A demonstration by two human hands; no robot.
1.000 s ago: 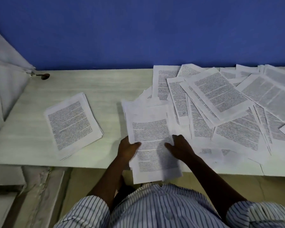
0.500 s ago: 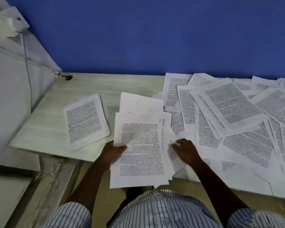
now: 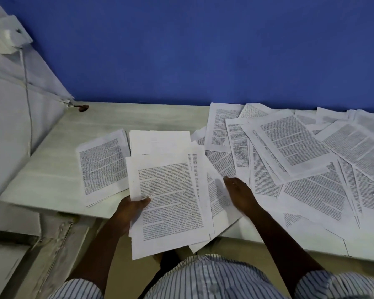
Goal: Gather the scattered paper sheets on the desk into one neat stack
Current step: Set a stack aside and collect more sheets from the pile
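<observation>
Light: dim, cool, falling evenly from above; the matte blue painted wall glowing faintly brighter at 12 o'clock.
Shadows: the right hand throwing a soft grey patch toward 9 o'clock onto the fanned sheaf of white printed paper sheets; the left hand, gripping it, reading as underexposed.
Sharpness: print smearing into grey bars; the blue-striped white shirt at 6 o'clock blurring.
Distortion: the pale wooden desk edge bowing toward 3 o'clock.

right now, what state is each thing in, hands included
held bundle, uneven, fanned, sticking out past the near edge
left hand, grips the bundle's lower left edge, thumb on top
scattered sheets, overlapping at many angles
right hand, rests on scattered sheets beside the bundle
small stack, flat at left, roughly squared
desk, papers across its middle and right
</observation>
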